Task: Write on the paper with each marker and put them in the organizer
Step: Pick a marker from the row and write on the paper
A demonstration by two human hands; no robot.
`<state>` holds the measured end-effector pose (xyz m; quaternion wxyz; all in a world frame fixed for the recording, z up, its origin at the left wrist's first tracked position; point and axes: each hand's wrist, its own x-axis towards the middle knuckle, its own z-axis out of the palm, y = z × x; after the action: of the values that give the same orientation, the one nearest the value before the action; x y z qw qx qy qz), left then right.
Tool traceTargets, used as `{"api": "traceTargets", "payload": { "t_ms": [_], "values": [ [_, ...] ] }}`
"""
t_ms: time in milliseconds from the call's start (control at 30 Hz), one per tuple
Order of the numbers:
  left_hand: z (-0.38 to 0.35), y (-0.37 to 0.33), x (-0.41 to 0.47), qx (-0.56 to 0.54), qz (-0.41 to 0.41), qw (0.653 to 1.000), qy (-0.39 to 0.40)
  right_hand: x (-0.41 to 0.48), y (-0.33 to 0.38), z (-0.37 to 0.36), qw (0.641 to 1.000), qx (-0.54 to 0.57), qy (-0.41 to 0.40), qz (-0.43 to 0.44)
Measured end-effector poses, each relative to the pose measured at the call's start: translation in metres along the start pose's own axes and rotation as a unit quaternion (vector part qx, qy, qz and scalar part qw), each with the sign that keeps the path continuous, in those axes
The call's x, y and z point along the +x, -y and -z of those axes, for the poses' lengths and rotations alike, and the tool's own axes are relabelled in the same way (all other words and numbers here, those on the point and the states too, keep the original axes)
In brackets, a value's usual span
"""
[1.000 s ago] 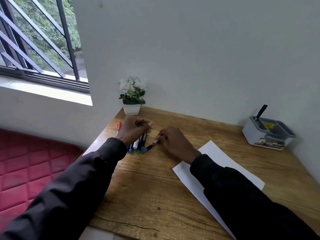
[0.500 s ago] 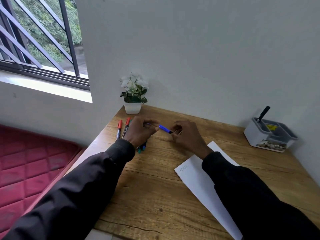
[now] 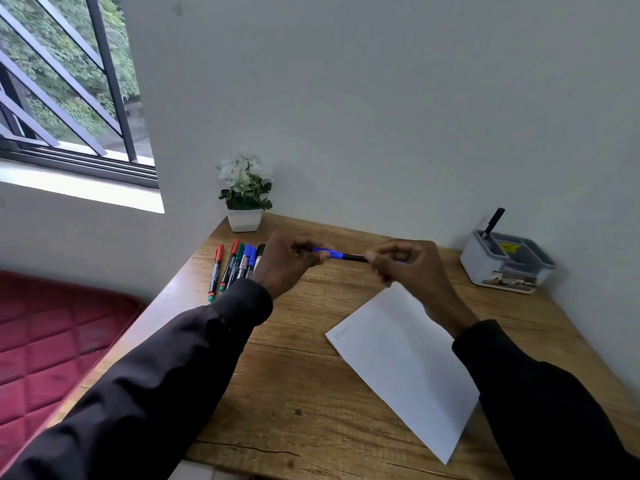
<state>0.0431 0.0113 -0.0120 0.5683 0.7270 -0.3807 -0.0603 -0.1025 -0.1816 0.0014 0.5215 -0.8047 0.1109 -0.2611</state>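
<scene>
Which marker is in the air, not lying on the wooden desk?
The blue-capped black marker, gripped at its ends by the left hand and right hand. The other markers lie on the wooden desk; a black one stands in the grey organizer.

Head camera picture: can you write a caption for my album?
Left hand and right hand hold a blue marker over the desk, near the paper and organizer.

wall [image 3: 381,98]: plain white | window [image 3: 62,81]: barred, daylight, foliage outside | desk [image 3: 304,393]: wood | mat [image 3: 52,358]: red quilted, left
</scene>
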Motion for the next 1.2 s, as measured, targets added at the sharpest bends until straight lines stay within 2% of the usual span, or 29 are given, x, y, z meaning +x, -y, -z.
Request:
{"api": "traceTargets", "payload": {
  "t_ms": [67,100,200,333,500,633,767,867,1033,1200],
  "values": [
    [-0.007,-0.007,-0.001,-0.035,0.004,0.999,0.0,-0.008,0.002,0.007,0.984,0.17,0.017,-0.044],
    [-0.011,-0.01,-0.001,-0.049,0.007,0.999,0.005,-0.011,0.003,0.007,0.974,0.216,0.031,-0.057],
    [-0.025,-0.018,-0.002,-0.062,0.019,0.998,0.026,-0.017,0.005,-0.002,0.962,0.255,0.053,-0.084],
    [-0.031,-0.025,0.0,-0.038,0.001,0.999,0.037,-0.014,0.004,-0.006,0.963,0.25,0.025,-0.097],
    [-0.026,-0.02,0.006,0.003,-0.032,0.998,0.057,-0.013,0.002,0.002,0.956,0.264,0.097,-0.087],
    [-0.021,-0.013,0.012,-0.001,-0.023,0.997,0.072,-0.012,0.001,0.003,0.952,0.263,0.132,-0.084],
    [-0.028,-0.003,0.012,-0.001,-0.019,0.997,0.072,-0.015,-0.005,0.002,0.961,0.25,0.071,-0.101],
    [-0.03,0.012,0.012,0.073,-0.016,0.996,0.045,-0.025,-0.015,0.005,0.96,0.258,0.014,-0.109],
    [-0.033,0.033,0.016,0.17,0.026,0.984,0.055,-0.04,-0.028,-0.002,0.989,0.127,0.009,-0.074],
    [-0.04,0.041,0.024,0.272,-0.009,0.961,0.056,-0.043,-0.037,-0.015,0.993,0.076,-0.032,-0.089]
  ]
}}
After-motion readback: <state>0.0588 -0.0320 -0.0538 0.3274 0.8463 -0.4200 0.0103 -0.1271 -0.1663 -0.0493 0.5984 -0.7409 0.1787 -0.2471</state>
